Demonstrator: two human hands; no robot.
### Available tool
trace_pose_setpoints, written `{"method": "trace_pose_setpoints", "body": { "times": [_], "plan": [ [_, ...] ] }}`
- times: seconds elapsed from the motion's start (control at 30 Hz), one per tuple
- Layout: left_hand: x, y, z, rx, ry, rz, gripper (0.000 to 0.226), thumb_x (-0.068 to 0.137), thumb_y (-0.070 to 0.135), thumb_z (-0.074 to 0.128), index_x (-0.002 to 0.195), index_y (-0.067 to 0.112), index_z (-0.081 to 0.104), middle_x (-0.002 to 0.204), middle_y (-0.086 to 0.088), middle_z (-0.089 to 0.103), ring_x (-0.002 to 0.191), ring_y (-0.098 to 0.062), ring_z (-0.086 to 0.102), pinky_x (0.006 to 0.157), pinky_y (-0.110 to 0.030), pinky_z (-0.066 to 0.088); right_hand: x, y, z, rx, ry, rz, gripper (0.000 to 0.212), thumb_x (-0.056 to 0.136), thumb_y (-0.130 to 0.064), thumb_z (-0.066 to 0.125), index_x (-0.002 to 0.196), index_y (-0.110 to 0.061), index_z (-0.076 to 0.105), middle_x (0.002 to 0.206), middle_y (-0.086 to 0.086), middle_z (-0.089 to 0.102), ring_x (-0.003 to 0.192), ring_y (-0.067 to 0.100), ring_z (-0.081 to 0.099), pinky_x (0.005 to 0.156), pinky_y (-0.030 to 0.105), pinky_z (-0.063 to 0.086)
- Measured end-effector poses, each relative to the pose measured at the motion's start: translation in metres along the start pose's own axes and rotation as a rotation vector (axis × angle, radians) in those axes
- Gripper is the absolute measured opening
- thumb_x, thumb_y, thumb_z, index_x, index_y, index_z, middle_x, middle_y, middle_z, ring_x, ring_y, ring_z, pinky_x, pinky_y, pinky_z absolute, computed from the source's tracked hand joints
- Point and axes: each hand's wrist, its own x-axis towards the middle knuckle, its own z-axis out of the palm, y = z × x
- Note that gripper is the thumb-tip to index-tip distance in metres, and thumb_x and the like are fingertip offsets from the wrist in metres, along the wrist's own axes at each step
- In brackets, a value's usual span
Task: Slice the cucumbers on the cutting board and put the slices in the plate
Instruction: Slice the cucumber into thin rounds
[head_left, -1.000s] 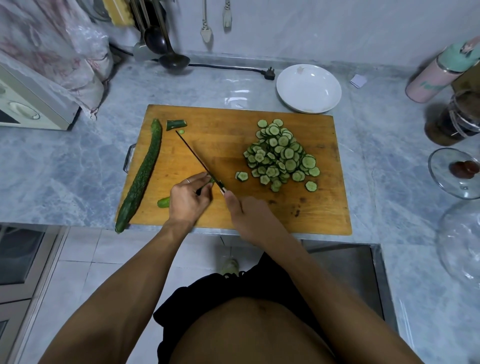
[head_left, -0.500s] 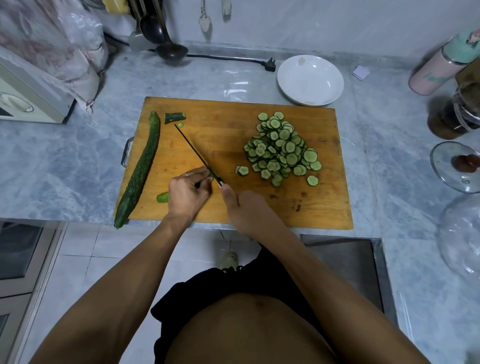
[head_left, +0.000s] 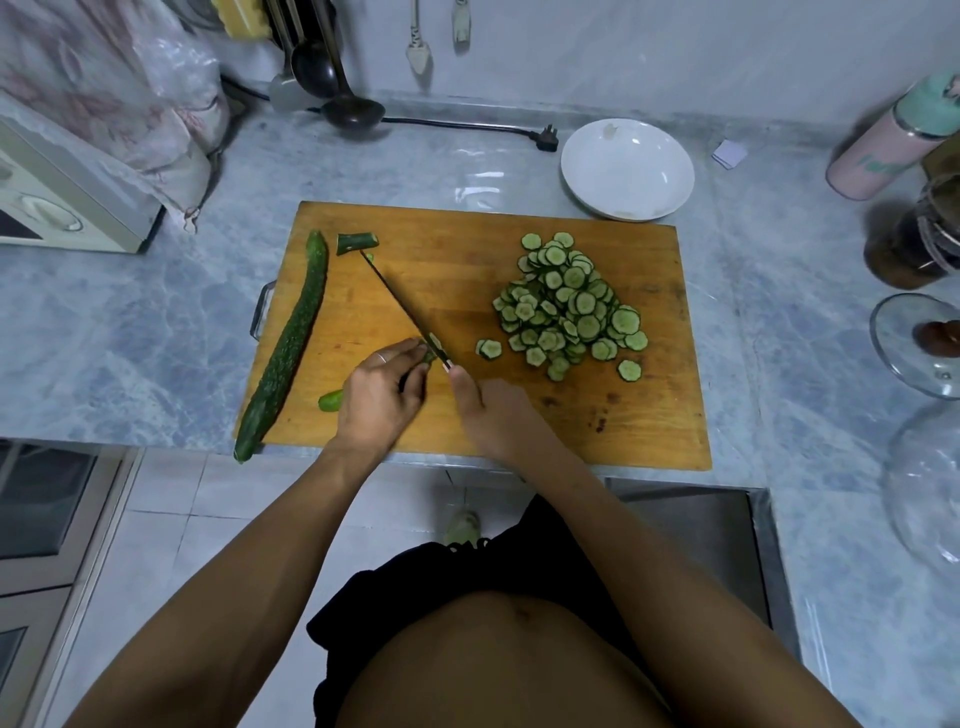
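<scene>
On the wooden cutting board (head_left: 452, 234) my left hand (head_left: 382, 389) holds down a short cucumber stub (head_left: 331, 400), whose end pokes out at the wrist side. My right hand (head_left: 493, 415) grips the handle of a knife (head_left: 402, 306); its blade lies against the fingertips of my left hand, with the tip pointing to the far left. A heap of cucumber slices (head_left: 569, 306) lies on the right half of the board. A whole cucumber (head_left: 288, 343) lies along the left edge. A cut end piece (head_left: 356, 242) sits near the far left corner. The white plate (head_left: 627, 169) stands empty behind the board.
A microwave (head_left: 62, 202) under a cloth stands at the far left. A ladle (head_left: 348, 106) and a power plug (head_left: 545, 137) lie at the back. A pink bottle (head_left: 893, 140), a dark jar (head_left: 914, 239) and glass lids (head_left: 919, 343) crowd the right side. A sink (head_left: 691, 535) lies below the board.
Hands and knife keep the same position on the stub; the view has shifted slightly. The slice heap looks unchanged.
</scene>
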Motion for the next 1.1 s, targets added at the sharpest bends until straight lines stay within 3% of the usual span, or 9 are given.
{"method": "trace_pose_setpoints", "body": {
  "times": [0.1, 0.17, 0.4, 0.73, 0.93, 1.1],
  "plan": [
    [-0.008, -0.002, -0.002, 0.075, -0.019, 0.068, 0.028, 0.088, 0.007, 0.067, 0.116, 0.009, 0.074, 0.125, -0.01, 0.067, 0.106, -0.028, 0.066, 0.088, -0.033, 0.054, -0.001, 0.004, -0.011, 0.034, -0.008, 0.028, 0.067, 0.105, -0.054, 0.021, 0.068, -0.009, 0.055, 0.066, 0.007, 0.056, 0.066, 0.024, 0.057, 0.066, 0.034, 0.043],
    [-0.009, -0.001, -0.001, 0.059, 0.02, 0.046, 0.026, 0.088, 0.007, 0.069, 0.114, 0.009, 0.075, 0.122, -0.01, 0.068, 0.104, -0.028, 0.066, 0.087, -0.031, 0.054, -0.005, 0.006, -0.014, 0.031, -0.001, 0.013, 0.067, 0.105, -0.053, 0.022, 0.064, -0.009, 0.05, 0.062, 0.007, 0.054, 0.06, 0.023, 0.054, 0.064, 0.035, 0.043],
    [-0.007, -0.001, 0.004, 0.029, 0.067, 0.021, 0.025, 0.091, 0.02, 0.066, 0.11, 0.008, 0.076, 0.116, -0.01, 0.071, 0.102, -0.028, 0.068, 0.087, -0.033, 0.055, -0.024, 0.006, -0.015, -0.008, -0.032, -0.068, 0.064, 0.107, -0.048, 0.022, 0.058, -0.013, 0.042, 0.059, 0.007, 0.049, 0.065, 0.025, 0.052, 0.065, 0.033, 0.034],
    [-0.008, 0.004, 0.003, -0.008, 0.075, 0.013, 0.038, 0.091, 0.03, 0.051, 0.104, 0.007, 0.078, 0.116, -0.009, 0.072, 0.1, -0.027, 0.07, 0.084, -0.032, 0.056, -0.032, 0.001, -0.011, -0.026, -0.058, -0.048, 0.063, 0.105, -0.053, 0.02, 0.07, -0.011, 0.052, 0.078, 0.011, 0.057, 0.08, 0.026, 0.055, 0.072, 0.032, 0.037],
    [-0.007, 0.005, 0.008, -0.004, 0.101, -0.007, 0.037, 0.09, 0.027, 0.05, 0.099, 0.005, 0.079, 0.111, -0.01, 0.074, 0.099, -0.025, 0.071, 0.084, -0.032, 0.057, -0.031, -0.002, -0.011, -0.042, -0.075, -0.04, 0.067, 0.105, -0.052, 0.018, 0.081, -0.005, 0.06, 0.077, 0.01, 0.056, 0.079, 0.024, 0.053, 0.072, 0.03, 0.035],
    [-0.005, 0.001, 0.007, 0.006, 0.102, 0.039, 0.034, 0.091, 0.023, 0.052, 0.101, 0.004, 0.078, 0.112, -0.011, 0.074, 0.1, -0.025, 0.071, 0.085, -0.033, 0.057, -0.014, -0.004, -0.002, -0.034, -0.064, -0.006, 0.066, 0.106, -0.052, 0.018, 0.079, -0.005, 0.057, 0.083, 0.014, 0.058, 0.084, 0.029, 0.057, 0.072, 0.03, 0.035]
  ]
}}
